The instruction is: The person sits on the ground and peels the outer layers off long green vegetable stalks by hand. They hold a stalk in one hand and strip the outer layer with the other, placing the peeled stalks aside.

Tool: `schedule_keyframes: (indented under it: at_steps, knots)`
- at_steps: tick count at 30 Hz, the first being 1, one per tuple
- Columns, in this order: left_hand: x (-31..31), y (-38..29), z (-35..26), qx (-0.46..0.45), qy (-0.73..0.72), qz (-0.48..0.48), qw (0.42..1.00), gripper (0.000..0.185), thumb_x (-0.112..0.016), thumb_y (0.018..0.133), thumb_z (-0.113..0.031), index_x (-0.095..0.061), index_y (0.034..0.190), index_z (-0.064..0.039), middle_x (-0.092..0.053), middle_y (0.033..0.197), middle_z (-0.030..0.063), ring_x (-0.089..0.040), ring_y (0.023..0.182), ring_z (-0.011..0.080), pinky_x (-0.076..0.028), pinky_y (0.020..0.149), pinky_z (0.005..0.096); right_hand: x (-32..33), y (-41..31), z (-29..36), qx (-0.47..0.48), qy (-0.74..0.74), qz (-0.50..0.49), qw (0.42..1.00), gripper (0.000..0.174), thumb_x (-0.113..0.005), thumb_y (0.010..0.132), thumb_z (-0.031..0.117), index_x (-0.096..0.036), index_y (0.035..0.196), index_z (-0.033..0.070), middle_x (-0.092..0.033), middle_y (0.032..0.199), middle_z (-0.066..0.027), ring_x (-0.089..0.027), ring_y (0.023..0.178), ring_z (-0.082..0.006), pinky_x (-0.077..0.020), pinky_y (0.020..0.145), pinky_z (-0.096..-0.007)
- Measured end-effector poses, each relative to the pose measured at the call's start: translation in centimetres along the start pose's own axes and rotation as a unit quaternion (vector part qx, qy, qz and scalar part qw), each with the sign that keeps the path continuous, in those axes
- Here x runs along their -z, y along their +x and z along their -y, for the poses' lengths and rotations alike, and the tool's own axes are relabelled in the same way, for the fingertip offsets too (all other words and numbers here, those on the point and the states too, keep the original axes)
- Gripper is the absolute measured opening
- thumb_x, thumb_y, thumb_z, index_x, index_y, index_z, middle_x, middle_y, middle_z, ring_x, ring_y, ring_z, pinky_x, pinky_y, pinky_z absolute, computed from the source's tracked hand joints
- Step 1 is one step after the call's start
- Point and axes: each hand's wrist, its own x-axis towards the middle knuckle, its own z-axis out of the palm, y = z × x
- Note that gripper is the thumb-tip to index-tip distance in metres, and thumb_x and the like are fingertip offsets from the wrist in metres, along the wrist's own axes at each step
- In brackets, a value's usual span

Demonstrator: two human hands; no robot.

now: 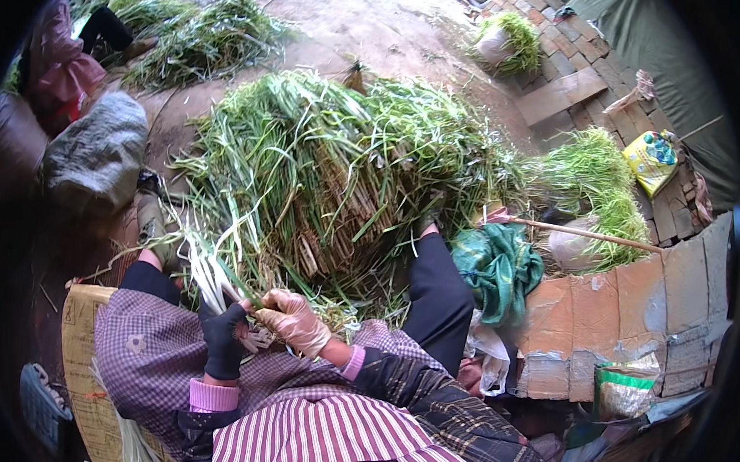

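My left hand (223, 339), in a black fingerless glove, grips a bunch of long pale stalks (207, 276), which look like scallions or garlic greens. Close beside it my right hand (296, 323), in a thin translucent glove, has its fingers closed on a green stalk (250, 297) at the edge of that bunch. Both hands are above my lap, over a purple checked apron (157, 339). Between my legs and beyond rises a large heap of leafy green stalks (342, 160), its brownish stem ends facing me.
A crumpled green woven sack (496, 269) and a wooden stick (583, 233) are right of my knee, near bundled greens (598, 186) and a low brick wall (616, 319). A grey sack (101, 148) stands at left, beside another person (59, 58). A yellow printed board (81, 354) flanks my left thigh.
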Motion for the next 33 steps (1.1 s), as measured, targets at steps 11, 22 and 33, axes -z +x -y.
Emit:
schedule_keyframes:
  at_steps: [11,22,33]
  knots:
    - [2.4,2.1,0.0,0.041,-0.104,-0.069,0.991,0.011,-0.064,0.075,0.002,-0.057,0.08,-0.004,-0.044,0.051,-0.0001,-0.039,0.035,0.0113,-0.033,0.033,0.0254,-0.7,-2.5,-3.1,0.092,-0.243,0.077,0.963,0.013,-0.061,0.081,0.011,-0.053,0.09,0.005,-0.055,0.079,-0.0139,-0.058,0.071,-0.0343,-0.0463,0.061,-0.0423]
    - [3.6,-0.4,-7.0,-0.081,-0.087,-0.049,0.992,0.015,-0.06,0.088,-0.007,-0.065,0.092,0.006,-0.052,0.063,0.001,-0.038,0.046,0.0054,-0.034,0.044,0.0196,12.4,0.0,-12.4,0.17,-0.714,0.142,0.665,0.004,-0.059,0.074,0.014,-0.057,0.078,0.013,-0.049,0.058,-0.0021,-0.058,0.05,-0.0175,-0.0433,0.039,-0.0354]
    - [1.2,0.5,-3.8,0.022,-0.16,0.017,0.987,0.04,-0.061,0.079,0.006,-0.048,0.116,0.001,-0.067,0.079,0.0188,-0.044,0.036,0.0096,-0.039,0.033,0.0219,8.1,4.4,0.2,-0.053,0.097,0.237,0.965,0.048,-0.063,0.089,0.015,-0.049,0.134,0.004,-0.056,0.124,-0.0084,-0.053,0.112,-0.019,-0.0427,0.098,-0.0308]
